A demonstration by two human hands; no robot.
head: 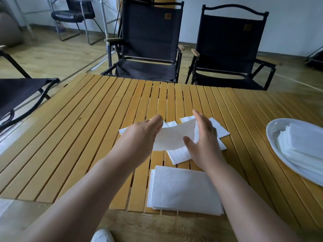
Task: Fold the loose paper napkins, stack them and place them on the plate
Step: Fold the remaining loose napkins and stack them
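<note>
the yellow slatted wooden bench (87, 137) fills most of your view, and two black fabric folding chairs (148, 41) stand side by side at its far edge. at the right edge of the bench sits the white oval plate (272, 137), and it already carries a pile of folded white napkins (304, 145) lying flat inside its rim.

right at the near edge of the bench, between your forearms, lies a flat stack of folded white paper napkins (185, 187), its edges roughly squared. just beyond it, in the middle of the bench, the loose white paper napkins (180, 154) lie spread and overlapping, partly hidden beneath your hands.

above that spread you hold one white paper napkin (173, 137) lifted off the bench, stretched between both hands and sagging a little. your left hand (141, 135) has its fingers curled over the napkin's left end, pinching it. your right hand (204, 142) stands on edge with its fingers straight and its thumb spread wide, the napkin's right end lying against the palm in that gap.
</note>
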